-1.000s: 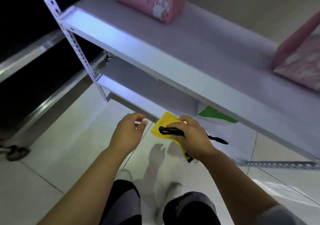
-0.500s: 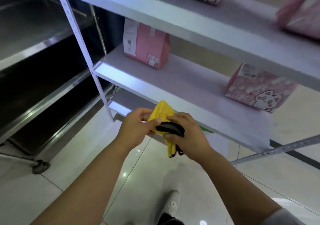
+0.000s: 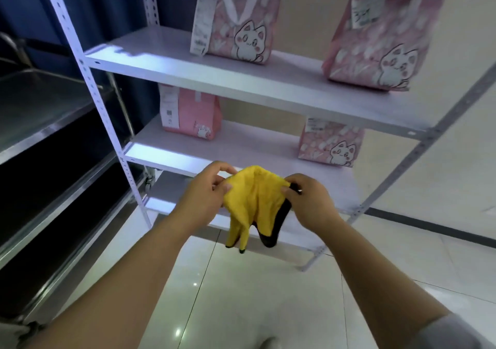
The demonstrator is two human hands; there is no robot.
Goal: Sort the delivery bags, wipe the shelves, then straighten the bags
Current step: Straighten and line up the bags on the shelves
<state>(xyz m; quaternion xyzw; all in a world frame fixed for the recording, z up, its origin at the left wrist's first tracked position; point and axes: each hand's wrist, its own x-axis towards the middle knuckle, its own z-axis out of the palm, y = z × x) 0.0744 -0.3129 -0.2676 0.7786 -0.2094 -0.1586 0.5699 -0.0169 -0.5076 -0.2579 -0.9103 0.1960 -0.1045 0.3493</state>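
Both hands sit at the centre of my feed, holding a yellow microfibre cloth with a black underside (image 3: 252,198) in the air in front of the white slotted-metal shelf rack (image 3: 107,123). My left hand (image 3: 204,195) pinches the cloth's edge at 9 o'clock of the bundle, thumb and fingers curled onto the fabric. My right hand (image 3: 311,204) pinches the opposite edge at 3 o'clock, by the black side. The cloth bunches between them and its corners hang toward 6 o'clock, touching no shelf.

The delivery bags stand on the rack. At 12 o'clock, on the upper shelf board (image 3: 174,67), is a pink cat-print bag with a long receipt strip (image 3: 241,26). At 1 o'clock, well apart on the same board, is a second pink cat-print bag with a white note (image 3: 375,43), tilted. One board down, a plain pink bag with a white label (image 3: 193,115) stands at 11 o'clock of the hands and a small pink cat-print bag (image 3: 330,144) at 1 o'clock. A stainless steel trolley (image 3: 40,112) fills 9 o'clock, above glossy pale floor tiles (image 3: 241,295).
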